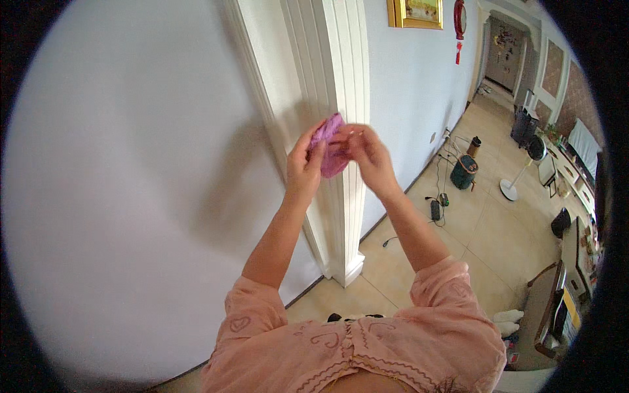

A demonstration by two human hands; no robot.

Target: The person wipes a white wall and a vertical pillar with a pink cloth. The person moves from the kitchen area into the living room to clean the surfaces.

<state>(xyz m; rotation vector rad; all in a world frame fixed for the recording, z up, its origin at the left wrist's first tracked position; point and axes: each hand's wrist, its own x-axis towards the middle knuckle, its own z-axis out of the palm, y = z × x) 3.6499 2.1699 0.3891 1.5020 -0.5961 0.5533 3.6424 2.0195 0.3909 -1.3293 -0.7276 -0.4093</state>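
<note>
A small purple cloth (333, 149) is bunched up in front of the white fluted door frame (341, 72). My left hand (303, 164) grips its left side with fingers curled around it. My right hand (368, 152) pinches its right edge with thumb and fingers. Both hands are raised at chest height, close together, right in front of the frame's corner. Both forearms come up from pink sleeves at the bottom of the view.
A pale wall (131, 170) fills the left. Beige tiled floor (485, 223) runs to the right, with cables and a charger (436, 208), a dark round bin (464, 171), a standing fan (524, 167) and furniture along the far right. A gold-framed picture (415, 13) hangs above.
</note>
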